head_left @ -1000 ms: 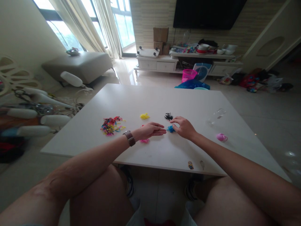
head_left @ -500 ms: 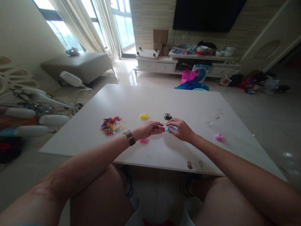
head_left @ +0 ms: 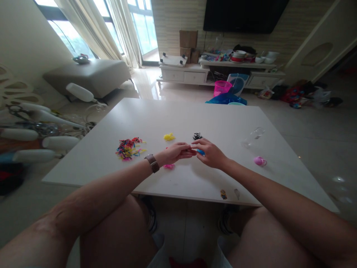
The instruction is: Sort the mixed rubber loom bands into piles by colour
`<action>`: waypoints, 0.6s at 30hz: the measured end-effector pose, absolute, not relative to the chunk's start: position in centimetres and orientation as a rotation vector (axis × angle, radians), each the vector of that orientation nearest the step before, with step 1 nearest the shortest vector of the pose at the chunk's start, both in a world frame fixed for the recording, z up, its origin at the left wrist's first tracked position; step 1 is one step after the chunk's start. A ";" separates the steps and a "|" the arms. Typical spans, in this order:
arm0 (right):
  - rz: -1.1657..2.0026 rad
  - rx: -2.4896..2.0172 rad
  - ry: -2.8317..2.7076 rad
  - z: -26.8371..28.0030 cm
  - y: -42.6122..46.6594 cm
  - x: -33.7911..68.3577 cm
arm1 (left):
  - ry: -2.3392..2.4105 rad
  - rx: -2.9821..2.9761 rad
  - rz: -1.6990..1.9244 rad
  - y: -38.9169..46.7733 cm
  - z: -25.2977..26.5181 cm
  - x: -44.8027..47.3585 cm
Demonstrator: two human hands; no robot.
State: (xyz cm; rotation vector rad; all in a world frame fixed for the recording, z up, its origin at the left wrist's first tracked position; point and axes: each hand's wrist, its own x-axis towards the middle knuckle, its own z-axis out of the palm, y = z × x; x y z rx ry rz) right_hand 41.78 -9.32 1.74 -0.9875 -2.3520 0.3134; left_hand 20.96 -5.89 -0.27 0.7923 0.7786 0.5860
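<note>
Over the middle of the white table [head_left: 156,119], my left hand [head_left: 181,150] is turned partly palm up, its fingers curled together. The fingertips of my right hand [head_left: 210,153] meet them, thumb and forefinger bent in a pinch. Whatever lies between the fingers is too small to make out. A small blue pile [head_left: 200,152] shows beneath my right hand, with a black pile [head_left: 197,136] just beyond. Near my left hand are a yellow pile [head_left: 169,136] and a pink pile [head_left: 169,166]. Farther left lies a mixed heap of small coloured strips [head_left: 128,149].
On the table's right side are a clear plastic bottle [head_left: 255,136] and a pink-purple round object [head_left: 260,161]. A small yellow cartoon figure [head_left: 223,194] lies by the near edge. A lamp with white shades [head_left: 60,142] stands close to the left edge.
My right fingertips have come in against my left fingers, and the left fingers are more curled. The view has shifted slightly.
</note>
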 end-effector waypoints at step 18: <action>0.288 -0.948 -2.500 1.7 -9.8 41.0 | 0.812 0.827 0.615 -4.5 1.5 19.1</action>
